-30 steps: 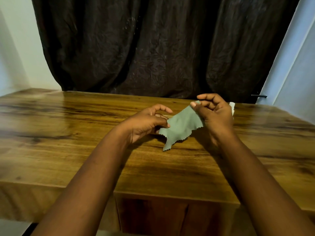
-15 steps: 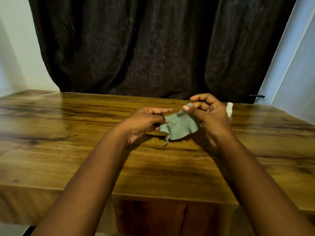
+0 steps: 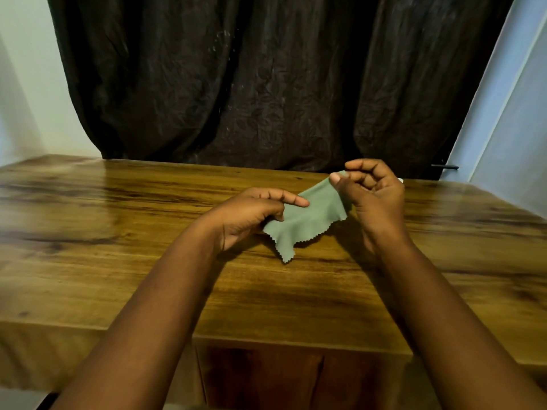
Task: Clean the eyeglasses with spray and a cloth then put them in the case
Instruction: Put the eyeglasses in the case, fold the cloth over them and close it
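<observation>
A small sage-green cleaning cloth (image 3: 307,221) with zigzag edges is stretched between both hands above the wooden table (image 3: 118,261). My left hand (image 3: 251,216) pinches its lower left corner. My right hand (image 3: 374,199) pinches its upper right corner between thumb and forefinger. One loose corner of the cloth hangs down toward the tabletop. A sliver of something white (image 3: 400,180) peeks out behind my right hand. No eyeglasses, spray bottle or case can be seen.
A dark crinkled curtain (image 3: 266,84) hangs behind the table's far edge. Pale walls flank it, with a door and dark handle (image 3: 444,166) at the right. The table's front edge runs below my forearms.
Half a second ago the cloth was bunched between the hands held close together. Now the hands have drawn apart and the cloth is pulled out flat again.
</observation>
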